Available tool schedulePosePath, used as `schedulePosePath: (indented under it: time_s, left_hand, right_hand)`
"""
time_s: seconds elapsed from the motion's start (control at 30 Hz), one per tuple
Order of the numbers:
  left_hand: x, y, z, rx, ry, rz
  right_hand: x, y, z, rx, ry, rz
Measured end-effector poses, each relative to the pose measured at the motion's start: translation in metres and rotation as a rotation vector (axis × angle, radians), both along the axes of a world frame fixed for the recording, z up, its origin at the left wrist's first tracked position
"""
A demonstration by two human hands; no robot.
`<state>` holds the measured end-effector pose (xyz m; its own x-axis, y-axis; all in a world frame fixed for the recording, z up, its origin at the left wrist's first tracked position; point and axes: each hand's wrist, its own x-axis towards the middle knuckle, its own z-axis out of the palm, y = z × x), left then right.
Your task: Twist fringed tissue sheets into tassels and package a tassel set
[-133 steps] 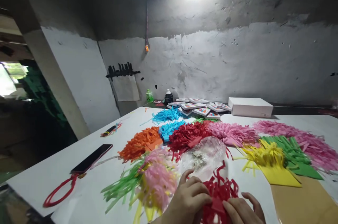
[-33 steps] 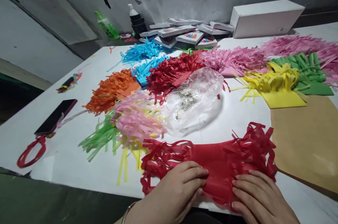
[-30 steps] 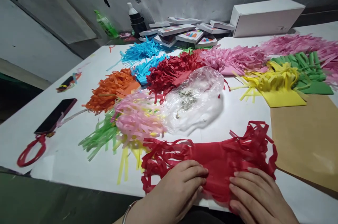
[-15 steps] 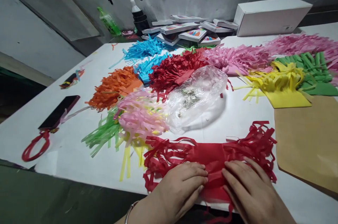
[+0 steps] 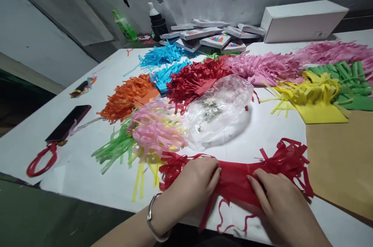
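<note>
A sheet of red fringed tissue paper [image 5: 236, 179] is held between both hands near the table's front edge, its uncut middle band stretched flat between them. My left hand [image 5: 201, 173] is closed on the band's left part, thumb on the near side. On the right part, my right hand [image 5: 271, 190] pinches the paper between thumb and fingers. Cut red strips spread out past each hand, and a few thin ones dangle below the band. Just beyond lies a crumpled clear plastic bag [image 5: 224, 119] with small metal pieces inside.
Fringed paper bundles cross the table: orange [image 5: 128, 97], blue [image 5: 163, 54], dark red [image 5: 198, 78], pink [image 5: 262, 66] and yellow [image 5: 323, 111]. A phone [image 5: 68, 122] with a red strap lies left. Brown paper [image 5: 340, 157] is at right, a white box [image 5: 303, 21] at the back.
Both hands have gone from lying over the red paper to gripping its middle band. The band's near edge has come up off the table, and loose red strips now show below it.
</note>
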<state>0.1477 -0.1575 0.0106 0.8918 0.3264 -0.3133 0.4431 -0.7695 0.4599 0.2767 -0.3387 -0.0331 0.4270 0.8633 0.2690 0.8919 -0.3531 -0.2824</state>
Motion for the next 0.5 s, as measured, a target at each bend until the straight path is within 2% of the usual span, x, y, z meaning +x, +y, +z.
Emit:
schedulePosePath:
  time_s: [0.07, 0.13, 0.2, 0.23, 0.33, 0.43, 0.5]
  left_hand:
    - [0.007, 0.006, 0.001, -0.005, 0.051, -0.010]
    - [0.009, 0.008, 0.001, -0.022, 0.055, -0.015]
    - [0.009, 0.009, 0.000, -0.050, 0.036, -0.006]
    - [0.008, 0.009, -0.001, -0.063, 0.029, 0.002]
    - [0.007, 0.010, -0.003, -0.074, 0.019, 0.015]
    - [0.005, 0.012, -0.005, -0.065, 0.039, 0.002]
    - [0.001, 0.012, -0.005, 0.005, 0.044, 0.009]
  right_hand:
    - [0.004, 0.006, -0.001, -0.040, -0.046, -0.032]
    - [0.008, 0.008, 0.001, 0.014, -0.124, -0.028]
    - [0.010, 0.004, 0.003, 0.132, -0.195, 0.046]
    - [0.009, 0.001, 0.003, 0.186, -0.217, 0.133]
    - [0.003, -0.007, -0.003, 0.286, -0.162, 0.319]
    - [-0.005, -0.009, -0.015, 0.301, -0.077, 0.297]
    - [-0.007, -0.009, -0.020, 0.301, -0.072, 0.298]
